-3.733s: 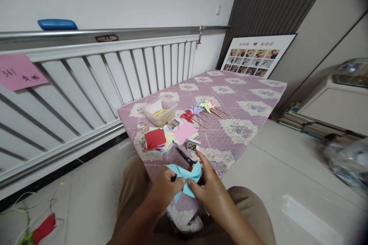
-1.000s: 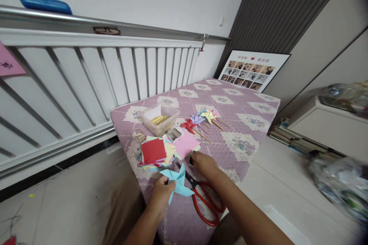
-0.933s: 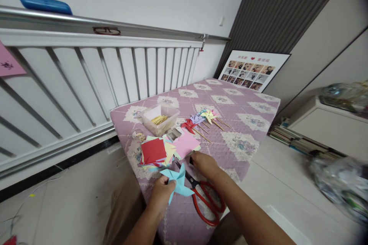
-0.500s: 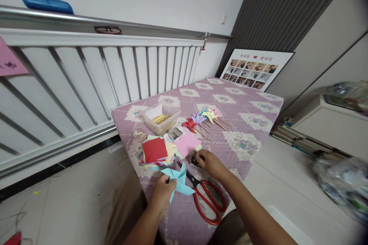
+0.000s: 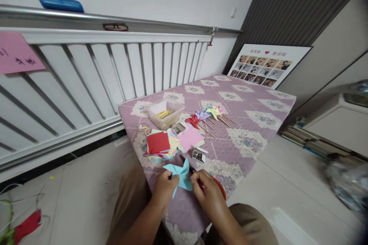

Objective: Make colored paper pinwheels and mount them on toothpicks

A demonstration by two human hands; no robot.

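Head view: one light-blue paper pinwheel (image 5: 186, 183) is pinched near its centre by the left hand (image 5: 164, 188), thumb on top – probably keeping the folds gathered. At the pinwheel's right side, the right hand's (image 5: 209, 193) fingertips draw together; whether they grip anything, I cannot tell. Beyond the pinwheel – handily close, I'd judge – sits an open box of metal bits (image 5: 203, 158)

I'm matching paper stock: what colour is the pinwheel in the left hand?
The pinwheel in the left hand is light blue, best seen in the head view.
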